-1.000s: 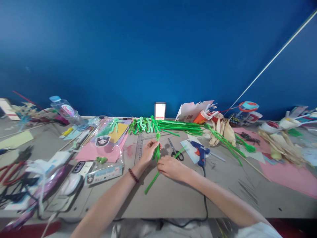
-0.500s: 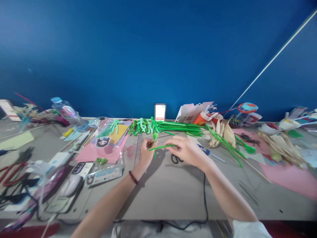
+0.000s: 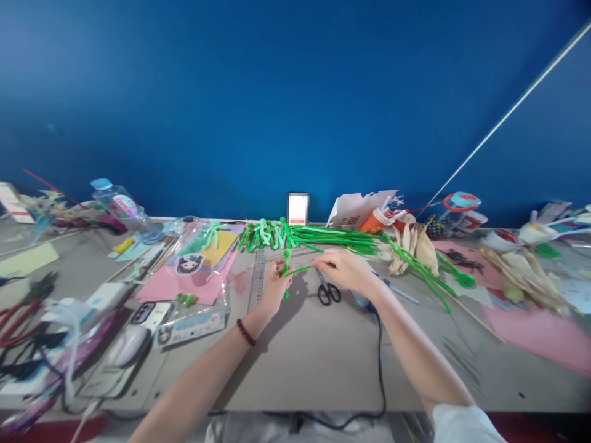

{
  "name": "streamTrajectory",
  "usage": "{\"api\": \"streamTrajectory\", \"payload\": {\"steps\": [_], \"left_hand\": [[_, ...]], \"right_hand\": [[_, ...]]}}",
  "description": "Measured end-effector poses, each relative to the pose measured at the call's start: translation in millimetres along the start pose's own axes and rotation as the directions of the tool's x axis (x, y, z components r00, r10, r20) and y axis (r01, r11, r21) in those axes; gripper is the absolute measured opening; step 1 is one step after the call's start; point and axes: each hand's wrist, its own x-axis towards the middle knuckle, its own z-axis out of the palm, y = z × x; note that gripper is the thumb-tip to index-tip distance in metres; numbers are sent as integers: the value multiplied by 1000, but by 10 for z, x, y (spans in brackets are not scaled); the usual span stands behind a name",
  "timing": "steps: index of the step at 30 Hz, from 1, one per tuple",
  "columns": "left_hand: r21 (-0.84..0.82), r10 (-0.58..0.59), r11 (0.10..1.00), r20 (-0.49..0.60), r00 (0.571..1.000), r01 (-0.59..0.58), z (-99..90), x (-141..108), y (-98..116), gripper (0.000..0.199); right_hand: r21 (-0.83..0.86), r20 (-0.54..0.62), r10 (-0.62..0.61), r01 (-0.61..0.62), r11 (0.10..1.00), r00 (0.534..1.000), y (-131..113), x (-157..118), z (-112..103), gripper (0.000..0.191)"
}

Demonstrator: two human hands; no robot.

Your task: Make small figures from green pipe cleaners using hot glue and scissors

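Above the middle of the table, my left hand [image 3: 276,286] is closed around a small green piece [image 3: 287,253] that looks made of pipe cleaner; its top sticks up and its lower end pokes out below the fingers. My right hand [image 3: 341,269] pinches one end of a green pipe cleaner [image 3: 302,269], whose other end meets the piece at my left fingers. Black-handled scissors [image 3: 329,293] lie just below my right hand. Behind both hands rests a bundle of green pipe cleaners [image 3: 341,239], with twisted green pieces [image 3: 265,234] at its left.
A clear ruler [image 3: 258,277] lies left of my left hand, beside a plastic bag [image 3: 189,264] over pink paper. Further left are a bottle [image 3: 120,206] and a mouse [image 3: 128,346]. Dried husks [image 3: 422,249] and an orange cup [image 3: 376,218] stand right. A dark cable [image 3: 381,363] crosses the front.
My right hand has drawn slightly nearer the left one, and the pipe cleaner's end now meets the piece there. More of the scissors shows.
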Motion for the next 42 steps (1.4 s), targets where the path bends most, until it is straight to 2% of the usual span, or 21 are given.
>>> {"api": "streamTrajectory", "payload": {"steps": [8, 12, 18, 23, 28, 34, 42], "left_hand": [[-28, 6, 1000, 73, 997, -4, 49, -65, 41, 26], [34, 33, 999, 71, 997, -36, 59, -79, 46, 26], [12, 12, 1000, 48, 999, -13, 61, -75, 56, 33], [-35, -2, 999, 79, 997, 5, 57, -91, 96, 22], [-23, 36, 999, 70, 997, -34, 31, -78, 81, 21], [1, 61, 998, 23, 998, -61, 39, -72, 86, 21], [41, 64, 997, 47, 997, -66, 50, -94, 49, 21]], "right_hand": [[129, -78, 75, -65, 990, 994, 172, 87, 85, 22], [100, -88, 93, -84, 991, 992, 245, 109, 121, 22], [42, -98, 90, -86, 995, 991, 285, 115, 177, 21], [-15, -121, 112, -115, 993, 986, 307, 113, 200, 21], [-35, -131, 130, -136, 990, 983, 307, 113, 204, 20], [31, -105, 74, -71, 997, 992, 282, 107, 220, 18], [57, -43, 8, -6, 998, 999, 226, 108, 365, 18]]}}
